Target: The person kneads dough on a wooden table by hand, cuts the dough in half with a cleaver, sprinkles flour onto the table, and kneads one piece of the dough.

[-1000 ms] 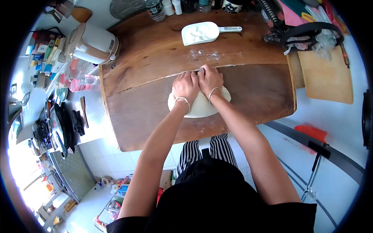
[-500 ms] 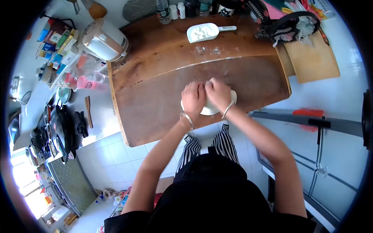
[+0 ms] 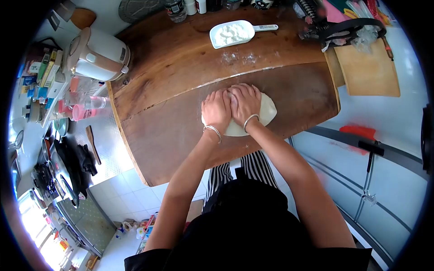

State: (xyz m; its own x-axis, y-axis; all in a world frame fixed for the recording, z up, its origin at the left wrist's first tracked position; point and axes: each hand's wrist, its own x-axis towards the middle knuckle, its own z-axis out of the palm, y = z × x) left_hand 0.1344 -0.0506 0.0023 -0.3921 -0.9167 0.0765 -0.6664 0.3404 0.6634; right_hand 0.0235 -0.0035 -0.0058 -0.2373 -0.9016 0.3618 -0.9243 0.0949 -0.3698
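Note:
A pale, flattened round of dough [image 3: 267,109] lies on the brown wooden board. My left hand [image 3: 216,108] presses down on its left part, with the fingers stretched forward. Beside it, touching it, my right hand [image 3: 245,100] bears on the middle of the dough, its fingers also extended. Both palms hide much of the dough. It shows to the right of my right hand and below, between the wrists. Each wrist wears a silvery bangle.
A white scoop of flour [image 3: 231,33] rests near the board's far edge, with flour dusted before it. An electric kettle [image 3: 99,52] stands at the left corner. Bottles [image 3: 175,10] line the back. A brown paper sheet [image 3: 368,70] and a black-handled bag [image 3: 350,29] lie at the right.
My curled hands have come down flatter onto the dough, with the fingers extended. More dough shows on the right. The camera view has shifted closer to the board.

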